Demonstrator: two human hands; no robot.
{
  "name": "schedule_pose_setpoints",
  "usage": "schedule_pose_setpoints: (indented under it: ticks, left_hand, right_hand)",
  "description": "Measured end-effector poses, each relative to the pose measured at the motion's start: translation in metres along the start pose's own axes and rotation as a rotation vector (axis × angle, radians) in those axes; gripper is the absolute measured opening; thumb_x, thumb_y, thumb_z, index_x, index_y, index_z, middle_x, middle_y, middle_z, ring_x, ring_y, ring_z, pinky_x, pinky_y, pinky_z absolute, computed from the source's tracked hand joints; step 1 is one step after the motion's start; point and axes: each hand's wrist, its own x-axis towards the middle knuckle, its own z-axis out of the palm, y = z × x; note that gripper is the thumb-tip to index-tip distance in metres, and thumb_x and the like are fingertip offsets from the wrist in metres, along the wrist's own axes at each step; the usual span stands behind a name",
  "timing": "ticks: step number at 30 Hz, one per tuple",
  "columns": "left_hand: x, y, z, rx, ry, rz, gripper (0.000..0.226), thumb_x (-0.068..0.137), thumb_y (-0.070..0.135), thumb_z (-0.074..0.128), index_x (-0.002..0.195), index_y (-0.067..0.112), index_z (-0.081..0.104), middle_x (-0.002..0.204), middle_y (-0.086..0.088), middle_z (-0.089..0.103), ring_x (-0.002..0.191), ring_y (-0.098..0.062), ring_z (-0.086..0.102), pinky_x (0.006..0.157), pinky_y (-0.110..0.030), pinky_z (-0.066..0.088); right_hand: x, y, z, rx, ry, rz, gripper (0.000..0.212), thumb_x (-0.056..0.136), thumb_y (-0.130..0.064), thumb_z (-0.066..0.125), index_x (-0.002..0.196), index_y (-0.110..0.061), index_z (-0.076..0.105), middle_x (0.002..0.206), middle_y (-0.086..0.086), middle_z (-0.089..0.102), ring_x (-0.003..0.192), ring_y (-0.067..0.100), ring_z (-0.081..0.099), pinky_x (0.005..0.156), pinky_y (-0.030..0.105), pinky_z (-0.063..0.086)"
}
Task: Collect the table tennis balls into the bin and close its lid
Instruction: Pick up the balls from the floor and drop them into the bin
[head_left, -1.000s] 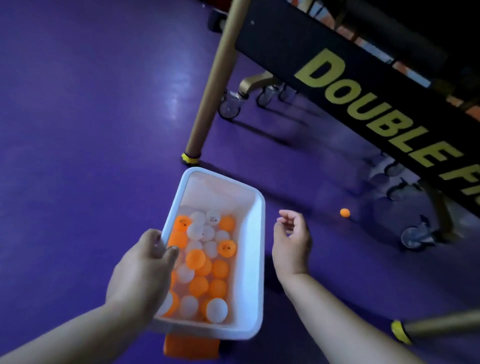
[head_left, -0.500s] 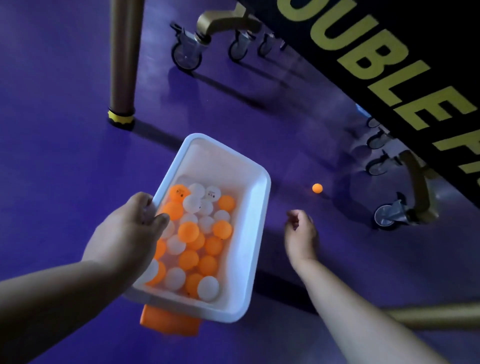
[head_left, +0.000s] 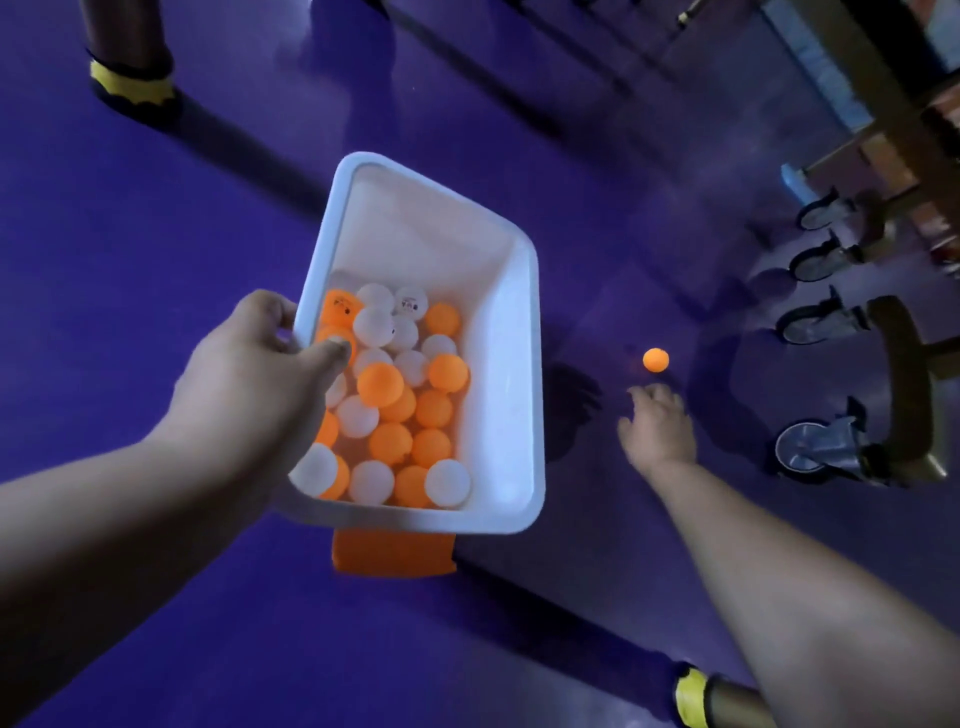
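Note:
A white plastic bin (head_left: 506, 332) is held above the purple floor, with several orange and white table tennis balls (head_left: 395, 395) piled in its near half. My left hand (head_left: 254, 374) grips the bin's left rim, thumb inside. An orange lid (head_left: 392, 553) hangs under the bin's near edge. One loose orange ball (head_left: 655, 359) lies on the floor to the right of the bin. My right hand (head_left: 657, 423) reaches low toward it, fingers apart and holding nothing, a short gap short of the ball.
Caster wheels (head_left: 810, 452) of the table's undercarriage stand close to the right of the loose ball. A table leg with a yellow foot (head_left: 130, 78) stands at the far left. Another yellow-tipped leg (head_left: 696, 699) lies at the bottom right.
The view has dropped lower and moved in under the table. My right hand has stretched forward and down to just short of the loose orange ball. The bin stays in my left hand.

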Motion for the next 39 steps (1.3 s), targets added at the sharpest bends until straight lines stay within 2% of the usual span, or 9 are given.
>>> schedule_pose_setpoints:
  ticks: [7, 10, 17, 22, 25, 28, 32, 35, 39]
  left_hand:
    - [0.02, 0.014, 0.041, 0.097, 0.028, 0.023, 0.013, 0.082, 0.028, 0.059, 0.091, 0.023, 0.051, 0.076, 0.002, 0.055, 0.072, -0.025, 0.05, 0.056, -0.033, 0.032]
    - [0.021, 0.012, 0.044, 0.124, 0.068, 0.026, 0.012, 0.081, 0.025, 0.057, 0.091, 0.022, 0.05, 0.076, 0.0, 0.055, 0.065, -0.017, 0.048, 0.052, -0.031, 0.03]
    - [0.019, 0.009, 0.045, 0.189, 0.096, 0.101, 0.009, 0.084, 0.024, 0.056, 0.086, 0.019, 0.049, 0.071, 0.003, 0.05, 0.062, -0.009, 0.043, 0.048, -0.027, 0.026]
    - [0.018, 0.009, 0.044, 0.163, 0.081, 0.118, 0.009, 0.085, 0.023, 0.057, 0.085, 0.019, 0.049, 0.071, 0.002, 0.05, 0.062, -0.011, 0.045, 0.047, -0.028, 0.026]
    - [0.018, 0.009, 0.043, 0.161, 0.075, 0.126, 0.009, 0.086, 0.023, 0.056, 0.084, 0.019, 0.048, 0.072, 0.002, 0.05, 0.062, -0.011, 0.046, 0.048, -0.028, 0.026]
    - [0.019, 0.009, 0.043, 0.177, 0.076, 0.139, 0.012, 0.086, 0.022, 0.055, 0.081, 0.018, 0.045, 0.071, 0.001, 0.049, 0.061, -0.012, 0.044, 0.047, -0.029, 0.026]
    - [0.018, 0.01, 0.042, 0.179, 0.07, 0.134, 0.013, 0.087, 0.02, 0.053, 0.078, 0.016, 0.044, 0.07, -0.002, 0.049, 0.06, -0.016, 0.045, 0.047, -0.029, 0.026]
    - [0.017, 0.01, 0.041, 0.167, 0.063, 0.135, 0.008, 0.088, 0.019, 0.051, 0.084, 0.014, 0.046, 0.073, -0.003, 0.05, 0.062, -0.018, 0.046, 0.048, -0.03, 0.03]
    - [0.014, 0.012, 0.035, 0.158, 0.037, 0.131, 0.007, 0.088, 0.017, 0.048, 0.086, 0.011, 0.047, 0.074, -0.004, 0.049, 0.061, -0.018, 0.043, 0.048, -0.03, 0.027]
  right_hand:
    - [0.056, 0.013, 0.009, -0.161, 0.068, -0.011, 0.043, 0.086, -0.008, 0.056, 0.128, -0.013, 0.049, 0.135, 0.012, 0.043, 0.117, 0.034, 0.042, 0.089, 0.041, 0.039]
    - [0.074, 0.021, 0.008, -0.146, 0.074, 0.019, 0.039, 0.088, -0.004, 0.053, 0.126, -0.012, 0.05, 0.134, 0.014, 0.041, 0.118, 0.035, 0.041, 0.09, 0.042, 0.04]
    - [0.109, 0.029, 0.01, 0.019, -0.133, 0.082, 0.062, 0.092, 0.002, 0.043, 0.148, -0.017, 0.022, 0.158, 0.01, 0.004, 0.141, 0.031, 0.021, 0.109, 0.044, 0.027]
    - [0.112, 0.023, 0.018, 0.108, -0.273, 0.157, 0.061, 0.091, -0.001, 0.043, 0.147, -0.017, 0.025, 0.155, 0.014, 0.008, 0.131, 0.035, 0.039, 0.106, 0.037, 0.032]
    - [0.105, 0.019, 0.02, 0.145, -0.204, 0.215, 0.053, 0.092, -0.003, 0.041, 0.142, -0.018, 0.036, 0.143, 0.018, 0.02, 0.112, 0.04, 0.052, 0.098, 0.036, 0.04]
    - [0.093, 0.012, 0.021, 0.26, -0.09, 0.212, 0.05, 0.09, 0.001, 0.04, 0.137, -0.014, 0.044, 0.138, 0.017, 0.027, 0.109, 0.039, 0.053, 0.096, 0.034, 0.039]
    - [0.064, -0.016, 0.01, 0.616, 0.246, 0.176, 0.035, 0.091, 0.001, 0.046, 0.123, -0.007, 0.056, 0.116, 0.005, 0.051, 0.112, 0.029, 0.055, 0.08, 0.01, 0.032]
    - [0.031, -0.049, -0.016, 0.852, 0.533, 0.034, 0.037, 0.083, 0.013, 0.052, 0.116, 0.001, 0.062, 0.11, 0.02, 0.048, 0.098, 0.026, 0.055, 0.079, -0.006, 0.03]
    - [-0.036, -0.092, -0.064, 1.117, 0.729, -0.097, 0.036, 0.084, -0.004, 0.054, 0.118, -0.012, 0.061, 0.108, 0.007, 0.046, 0.093, 0.009, 0.054, 0.079, 0.005, 0.041]
